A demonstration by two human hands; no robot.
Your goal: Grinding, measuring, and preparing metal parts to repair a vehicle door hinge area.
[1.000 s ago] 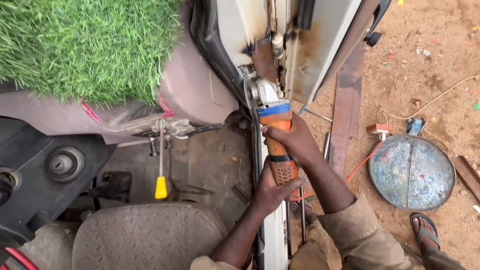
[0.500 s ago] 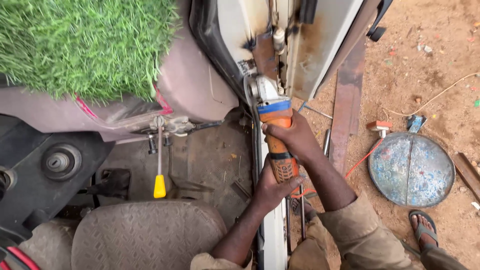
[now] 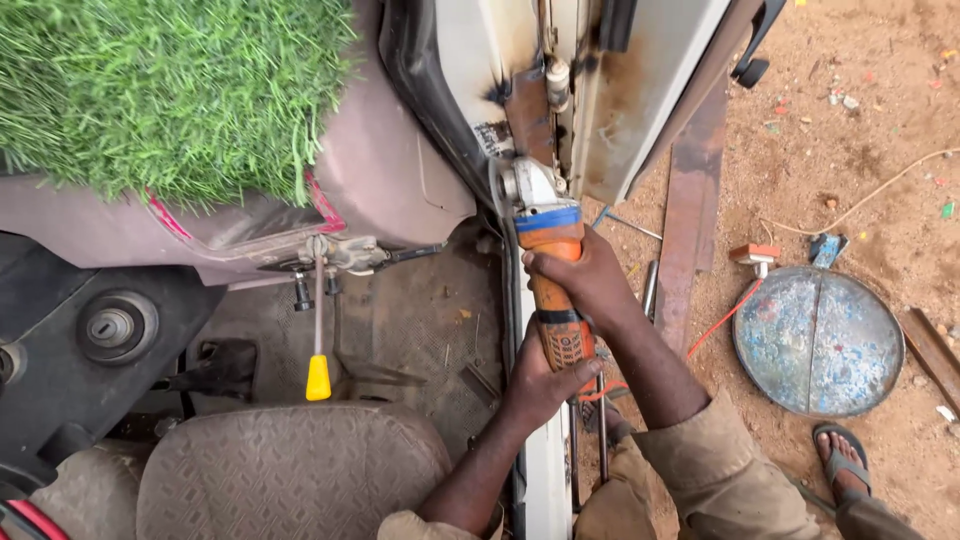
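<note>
- Green artificial turf (image 3: pixel 170 90): shaggy mat laid over the dashboard, filling the upper left corner of the cab.
- Grey patterned seat (image 3: pixel 290 465): worn cushion along the lower left edge of the cab floor.
- Yellow-handled screwdriver (image 3: pixel 318 330): shaft pointing up toward the bracket under the dashboard, handle just above the seat's front edge.
- Left hand (image 3: pixel 540 385): fingers wrapped tight around the rear of the grinder's grip, thumb closed over it; clamped, not loose.
- Orange angle grinder (image 3: pixel 548 275): held along the door sill, metal head up against the rusty door pillar (image 3: pixel 530 110). Judged fairly heavy, rigid and nose-weighted, with a ribbed body that should not slip; best taken in two places, at the tail of the grip and just behind the blue collar, well away from the disc.
- Right hand (image 3: pixel 585 280): closed over the front of the orange body just below the blue collar, knuckles uppermost, gripping firmly.
- Rusty steel strip (image 3: pixel 690 210): flat bar lying on the dirt just right of the open door.
- Round metal pan (image 3: pixel 818 340): blue-grey, weathered, face up on the ground toward the right edge, above a sandalled foot (image 3: pixel 840 465).
</note>
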